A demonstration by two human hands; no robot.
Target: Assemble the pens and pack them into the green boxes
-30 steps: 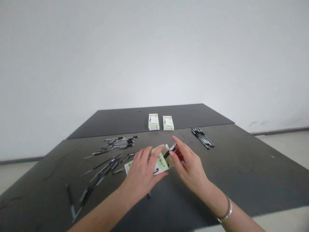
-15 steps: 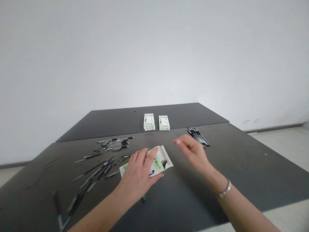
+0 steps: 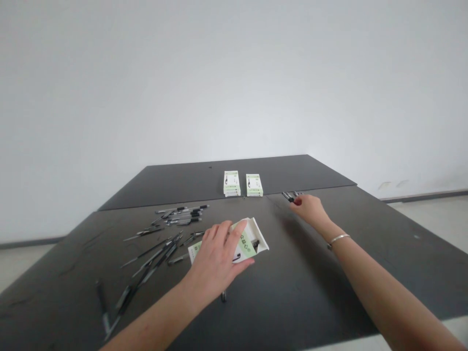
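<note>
My left hand is wrapped over a white and green box at the middle of the table. The box's right end is open, and dark pen parts show inside it. My right hand, with a bracelet at the wrist, reaches over the group of pens at the right. Its fingers are pinched at those pens and hide most of them; whether a pen is gripped cannot be made out.
Loose black and clear pens lie scattered over the left half of the dark table. Toward the back stand two stacks of boxes, a left one and a right one. A pale wall rises behind.
My right hand has moved right and away from me, from beside the open box end to the pens. My left hand still holds the box. The view has shifted slightly.
</note>
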